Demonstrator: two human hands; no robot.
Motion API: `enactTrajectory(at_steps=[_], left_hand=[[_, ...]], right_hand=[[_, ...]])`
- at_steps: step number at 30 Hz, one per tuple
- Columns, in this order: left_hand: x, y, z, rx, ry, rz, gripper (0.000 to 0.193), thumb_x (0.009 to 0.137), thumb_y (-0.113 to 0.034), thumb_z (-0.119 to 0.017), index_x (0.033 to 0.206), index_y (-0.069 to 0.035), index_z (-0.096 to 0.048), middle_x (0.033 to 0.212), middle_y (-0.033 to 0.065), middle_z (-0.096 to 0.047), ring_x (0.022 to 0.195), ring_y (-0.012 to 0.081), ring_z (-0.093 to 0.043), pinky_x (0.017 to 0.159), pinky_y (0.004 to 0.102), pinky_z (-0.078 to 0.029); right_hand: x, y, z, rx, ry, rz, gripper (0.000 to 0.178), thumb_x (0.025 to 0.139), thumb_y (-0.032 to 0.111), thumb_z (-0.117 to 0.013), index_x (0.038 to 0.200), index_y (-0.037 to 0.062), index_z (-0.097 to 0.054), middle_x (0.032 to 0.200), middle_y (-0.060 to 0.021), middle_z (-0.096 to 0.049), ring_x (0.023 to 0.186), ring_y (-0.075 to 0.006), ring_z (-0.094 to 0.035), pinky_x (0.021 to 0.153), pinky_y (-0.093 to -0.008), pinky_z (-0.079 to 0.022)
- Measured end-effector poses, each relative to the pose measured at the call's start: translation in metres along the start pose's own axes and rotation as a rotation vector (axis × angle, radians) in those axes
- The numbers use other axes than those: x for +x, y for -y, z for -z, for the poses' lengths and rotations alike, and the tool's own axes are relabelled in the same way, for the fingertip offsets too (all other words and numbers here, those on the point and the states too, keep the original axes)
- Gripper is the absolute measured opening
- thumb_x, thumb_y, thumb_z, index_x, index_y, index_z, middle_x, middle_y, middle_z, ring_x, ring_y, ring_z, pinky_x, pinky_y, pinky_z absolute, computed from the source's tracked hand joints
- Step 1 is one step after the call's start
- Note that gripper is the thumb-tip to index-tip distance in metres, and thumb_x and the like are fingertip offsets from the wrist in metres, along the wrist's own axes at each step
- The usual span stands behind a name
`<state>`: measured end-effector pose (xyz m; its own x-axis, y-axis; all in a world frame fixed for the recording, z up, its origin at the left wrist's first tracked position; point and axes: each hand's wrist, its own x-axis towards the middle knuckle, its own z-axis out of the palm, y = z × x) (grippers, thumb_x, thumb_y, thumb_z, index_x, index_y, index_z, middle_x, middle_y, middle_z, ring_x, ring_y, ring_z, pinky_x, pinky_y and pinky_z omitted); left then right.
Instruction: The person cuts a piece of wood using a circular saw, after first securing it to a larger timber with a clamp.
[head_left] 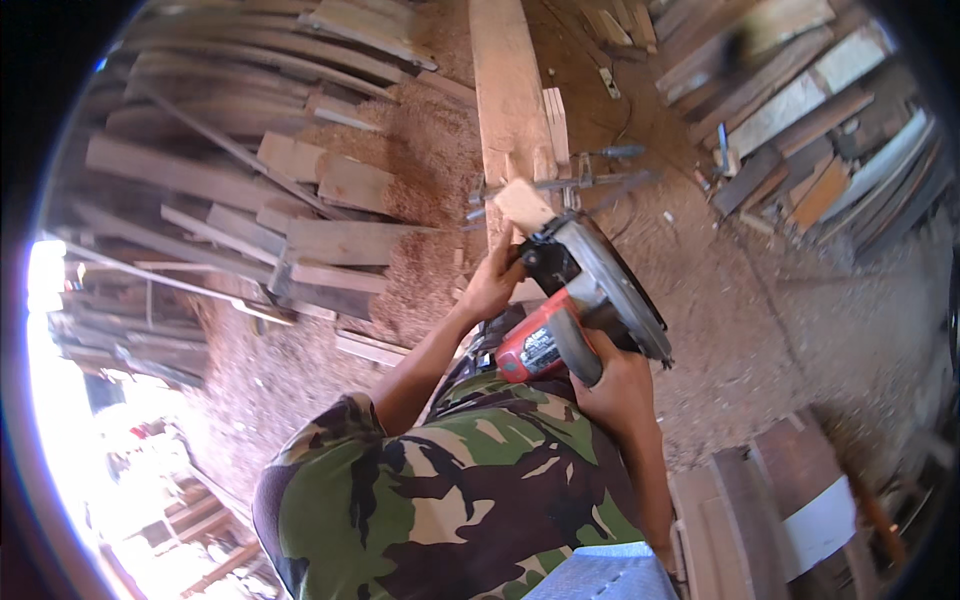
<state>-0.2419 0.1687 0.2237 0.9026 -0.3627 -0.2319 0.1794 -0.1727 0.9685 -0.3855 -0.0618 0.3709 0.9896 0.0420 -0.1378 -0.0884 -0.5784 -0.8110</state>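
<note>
By a long pale wooden plank [512,95], risks a slip

Grips red-and-grey circular saw [592,290] with right fingers [604,350]. Curls left fingers [500,250] beside pale wooden block [523,204] at saw's front; cannot tell their hold. Could cut them through loose bracing.

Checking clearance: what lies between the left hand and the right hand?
In the head view, the power saw's red body lies between the left hand and the right hand.
</note>
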Motion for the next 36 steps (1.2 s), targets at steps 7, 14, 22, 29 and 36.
enactTrajectory(at_steps=[7,14,22,29,36], left_hand=[[0.024,-0.012,-0.090,0.265,-0.001,-0.136,0.090,0.102,-0.017,-0.062,0.171,0.000,-0.006,0.101,0.0211,-0.068,0.092,0.0330,-0.068,0.086,0.0452,-0.053],[0.064,-0.029,-0.151,0.081,-0.066,-0.180,0.094,0.098,-0.013,-0.058,0.170,0.000,0.000,0.103,0.0299,-0.070,0.099,0.0471,-0.068,0.091,0.0520,-0.052],[0.212,-0.064,-0.229,-0.029,-0.161,-0.291,0.094,0.104,-0.012,-0.059,0.171,-0.004,0.006,0.114,0.0289,-0.070,0.099,0.0382,-0.070,0.092,0.0449,-0.055],[0.306,-0.125,-0.227,-0.039,-0.231,-0.213,0.095,0.098,-0.010,-0.055,0.169,0.002,0.006,0.128,0.0414,-0.063,0.119,0.0531,-0.064,0.106,0.0519,-0.049],[0.398,-0.114,-0.213,-0.048,-0.607,-0.247,0.095,0.099,-0.008,-0.056,0.170,-0.002,0.005,0.128,0.0410,-0.064,0.122,0.0515,-0.065,0.106,0.0518,-0.049]], right_hand=[[-0.038,-0.021,0.059,-0.142,-0.086,-0.027,0.038,0.085,0.018,-0.082,0.120,0.0044,-0.071,0.094,-0.0245,-0.076,0.088,-0.0462,-0.075,0.079,-0.0490,-0.058],[-0.010,-0.056,0.122,-0.289,-0.053,0.040,0.037,0.087,0.021,-0.081,0.119,0.0035,-0.071,0.096,-0.0240,-0.075,0.089,-0.0454,-0.074,0.081,-0.0492,-0.057],[0.098,-0.105,0.237,-0.391,-0.052,0.067,0.034,0.089,0.021,-0.081,0.117,0.0042,-0.072,0.091,-0.0218,-0.075,0.085,-0.0429,-0.075,0.080,-0.0482,-0.057],[0.215,-0.133,0.315,-0.351,0.032,0.153,0.034,0.088,0.020,-0.081,0.119,0.0068,-0.072,0.097,-0.0216,-0.076,0.089,-0.0455,-0.074,0.082,-0.0506,-0.057],[0.367,-0.149,0.364,-0.371,0.290,0.274,0.040,0.089,0.027,-0.080,0.120,0.0042,-0.072,0.098,-0.0242,-0.074,0.091,-0.0468,-0.069,0.088,-0.0507,-0.052]])
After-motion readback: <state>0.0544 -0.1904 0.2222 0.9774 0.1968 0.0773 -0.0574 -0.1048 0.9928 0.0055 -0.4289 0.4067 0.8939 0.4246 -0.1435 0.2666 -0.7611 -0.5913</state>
